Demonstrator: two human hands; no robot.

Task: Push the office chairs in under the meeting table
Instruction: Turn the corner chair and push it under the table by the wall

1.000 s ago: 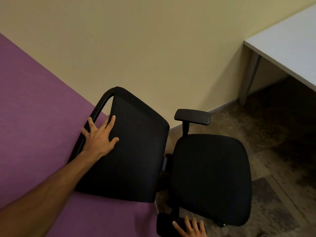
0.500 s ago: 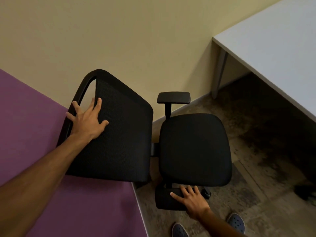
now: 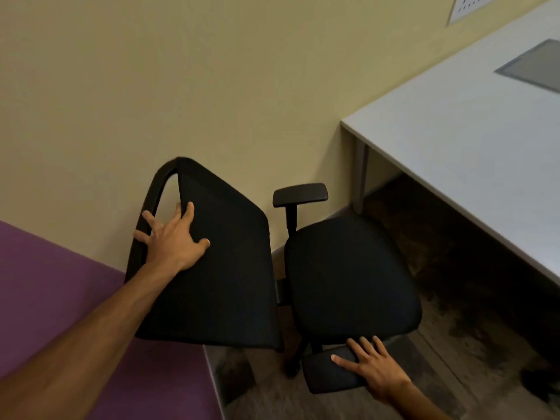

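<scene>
— What do we count here?
— We count one black office chair (image 3: pixel 348 277) with two armrests, one white meeting table (image 3: pixel 472 153) with one leg in view, and two bare hands: the left hand (image 3: pixel 174 237) and the right hand (image 3: pixel 371 365).

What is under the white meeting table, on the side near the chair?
Under the meeting table one grey leg stands near the wall, over dark patterned floor. The black chair is not under it yet. Deeper in, shadow and the tabletop hide everything.
</scene>
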